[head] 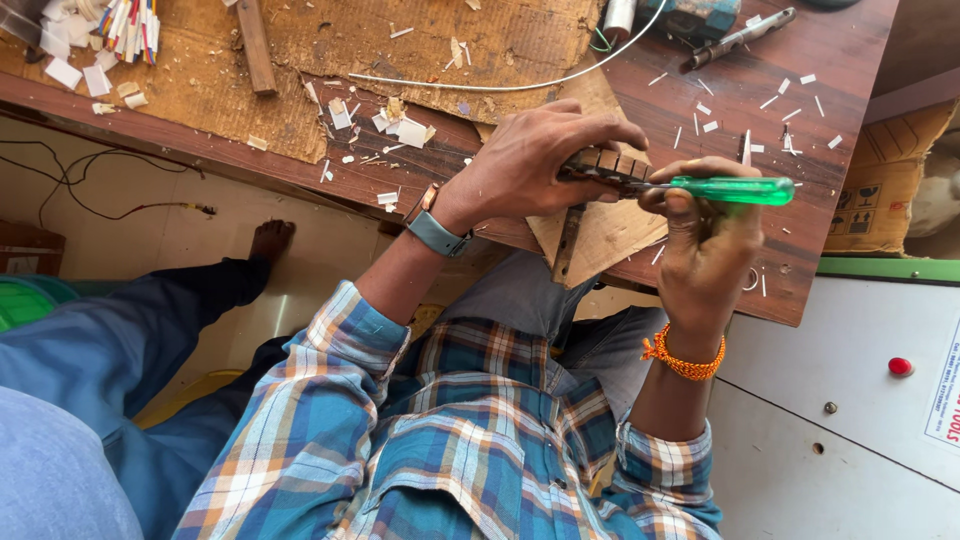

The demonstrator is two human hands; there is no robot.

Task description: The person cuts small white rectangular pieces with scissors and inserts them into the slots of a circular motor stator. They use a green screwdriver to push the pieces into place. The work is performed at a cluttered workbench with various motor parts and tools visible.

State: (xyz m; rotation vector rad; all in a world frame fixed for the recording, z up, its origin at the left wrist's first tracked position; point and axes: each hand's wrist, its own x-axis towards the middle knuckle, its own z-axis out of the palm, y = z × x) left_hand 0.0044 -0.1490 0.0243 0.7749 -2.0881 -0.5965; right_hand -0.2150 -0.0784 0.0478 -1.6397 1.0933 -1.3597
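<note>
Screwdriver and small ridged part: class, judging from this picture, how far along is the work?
Done: some cutting seems finished, since white scraps litter the table. In hand: the left hand grips the small ridged part over the cardboard, while the right hand holds the green-handled screwdriver against its end. Left: the tip is hidden, so how much remains cannot be told.

The screwdriver (735, 190) had a glossy, see-through green plastic handle. The small block (605, 168) it met looked like dull, ridged wood. The desk (800, 60) was dark wood with a smooth sheen, and beside the block lay rough, matt cardboard (480, 40). The shirt (440, 440) was soft checked cloth.
</note>
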